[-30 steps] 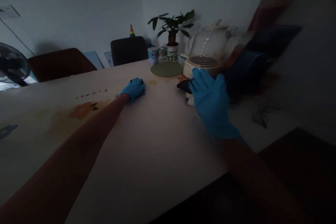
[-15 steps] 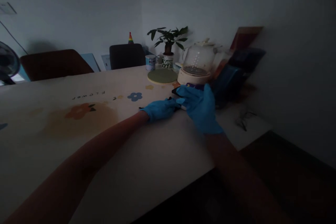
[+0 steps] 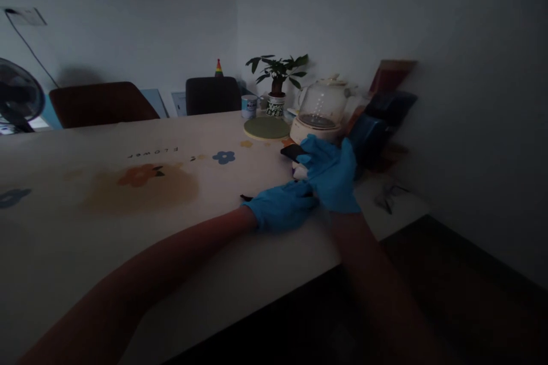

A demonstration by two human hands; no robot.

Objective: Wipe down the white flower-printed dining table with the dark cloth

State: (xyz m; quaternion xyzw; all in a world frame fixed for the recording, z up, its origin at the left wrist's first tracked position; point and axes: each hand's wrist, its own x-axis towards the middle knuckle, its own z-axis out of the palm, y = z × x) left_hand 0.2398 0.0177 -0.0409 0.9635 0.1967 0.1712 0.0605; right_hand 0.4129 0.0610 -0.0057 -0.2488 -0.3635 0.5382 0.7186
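Note:
Both hands wear blue gloves and are close together over the near right part of the table. My right hand (image 3: 336,174) is closed on a flat black object (image 3: 292,152) that sticks out to the left of its fingers; its kind is unclear. Just below it, my left hand (image 3: 282,205) has its fingers curled round a dark thing that is mostly hidden. A thin black end (image 3: 245,198) shows beside the left wrist. Between the hands and the kettle, a small white and purple item (image 3: 299,171) is partly covered by the right hand.
A glass kettle (image 3: 323,104) on a white base stands behind the hands. Dark blue packages (image 3: 372,131) and a pair of glasses (image 3: 389,199) are on the right. Farther back are a round green mat (image 3: 266,128), a can (image 3: 249,106) and a potted plant (image 3: 276,104). The flowered tablecloth (image 3: 214,182) spreads left.
My left hand has moved nearer and slightly right, to below the right hand. More of the black object in my right hand shows, and the white and purple item is visible. The view has shifted slightly.

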